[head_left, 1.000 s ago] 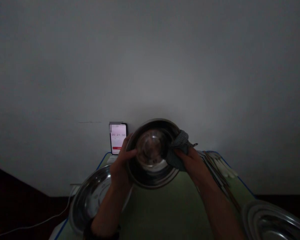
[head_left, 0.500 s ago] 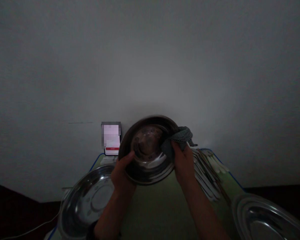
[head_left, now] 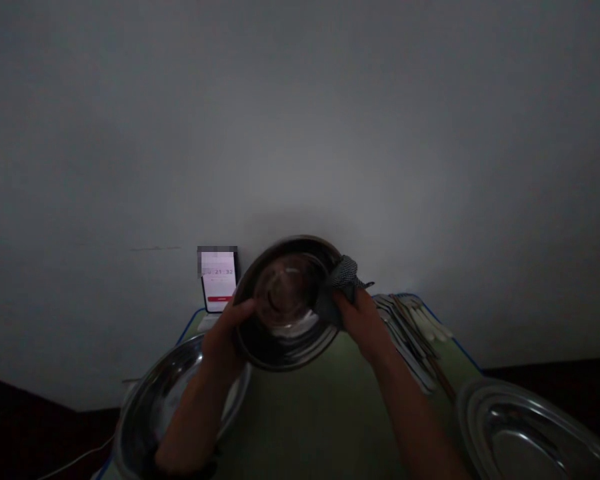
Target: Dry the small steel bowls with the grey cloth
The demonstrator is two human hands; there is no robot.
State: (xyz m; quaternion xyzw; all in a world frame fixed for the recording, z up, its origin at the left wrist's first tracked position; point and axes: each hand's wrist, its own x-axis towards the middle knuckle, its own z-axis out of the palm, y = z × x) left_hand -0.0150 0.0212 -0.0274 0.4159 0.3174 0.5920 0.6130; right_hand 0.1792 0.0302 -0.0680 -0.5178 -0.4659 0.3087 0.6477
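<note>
A round metal basin (head_left: 280,347) is held up above the table, tilted so its inside faces me. My left hand (head_left: 225,340) grips its left rim, thumb over the inner side and fingers hidden behind. At the right rim, my right hand (head_left: 360,320) is closed on a grey patterned cloth (head_left: 343,280), which is pressed against the basin's inner wall. The picture is dim and slightly blurred.
A larger metal basin (head_left: 140,413) sits at the table's left, and more metal basins (head_left: 525,427) at the right. Several pieces of cutlery (head_left: 410,333) lie at the right back. A lit phone (head_left: 219,283) stands by the wall (head_left: 300,120). The table (head_left: 300,427) is green.
Both hands and the held basin have shifted slightly left in view. My right hand has slid the cloth a little along the basin's right side.
</note>
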